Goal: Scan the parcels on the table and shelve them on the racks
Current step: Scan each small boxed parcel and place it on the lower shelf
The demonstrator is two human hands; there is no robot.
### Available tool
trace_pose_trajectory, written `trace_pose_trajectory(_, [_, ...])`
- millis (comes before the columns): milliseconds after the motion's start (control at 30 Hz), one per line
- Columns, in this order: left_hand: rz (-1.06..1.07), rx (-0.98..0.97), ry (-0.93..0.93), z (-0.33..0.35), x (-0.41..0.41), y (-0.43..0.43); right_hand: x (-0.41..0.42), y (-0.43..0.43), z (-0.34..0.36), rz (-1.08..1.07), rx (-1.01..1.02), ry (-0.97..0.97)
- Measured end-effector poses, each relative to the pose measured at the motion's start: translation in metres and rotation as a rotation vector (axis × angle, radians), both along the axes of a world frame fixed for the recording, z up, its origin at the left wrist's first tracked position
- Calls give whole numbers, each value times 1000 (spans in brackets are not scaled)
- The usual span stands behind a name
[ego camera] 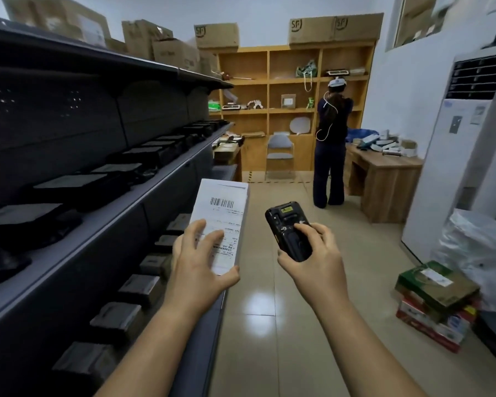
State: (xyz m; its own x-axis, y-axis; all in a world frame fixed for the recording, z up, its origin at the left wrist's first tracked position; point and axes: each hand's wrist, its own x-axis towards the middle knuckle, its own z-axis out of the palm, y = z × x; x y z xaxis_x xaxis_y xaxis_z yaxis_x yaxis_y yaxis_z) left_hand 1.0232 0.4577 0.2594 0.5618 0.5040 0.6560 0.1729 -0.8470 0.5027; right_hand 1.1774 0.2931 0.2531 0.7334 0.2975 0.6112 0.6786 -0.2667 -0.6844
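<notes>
Dark rack (69, 116), left: shelves of black boxes (78, 184).
Table (384, 164), far right: parcels (384, 143) heaped.
White parcel (224, 213), barcode up, beside the rack: left grip (201, 262) clamped on it.
Black scanner (287, 224): right grip (312, 253) clamped on it.

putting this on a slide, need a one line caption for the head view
Left hand holds a white labelled parcel, barcode up, while the right hand grips a black handheld scanner beside dark racks.

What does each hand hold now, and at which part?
The left hand holds the white parcel at its near end, fingers spread on its top face. The right hand grips the black scanner round its lower half.
</notes>
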Motion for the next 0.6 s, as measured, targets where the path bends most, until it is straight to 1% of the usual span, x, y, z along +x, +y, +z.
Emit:
trace_pose_trajectory(133, [18,-37,11,-22,71,60,67,60,-17,21,-44,11])
trace_pose_trajectory(300, [-24,-96,24,-37,182,130,166,121,-29,-37,-78,46])
trace_pose_trajectory(467, [-121,-115,84,-45,302,174,268,153,-42,-120,-104,102])
trace_pose_trajectory(600, [-160,-143,119,-61,400,201,358,176,-60,-167,-114,140])
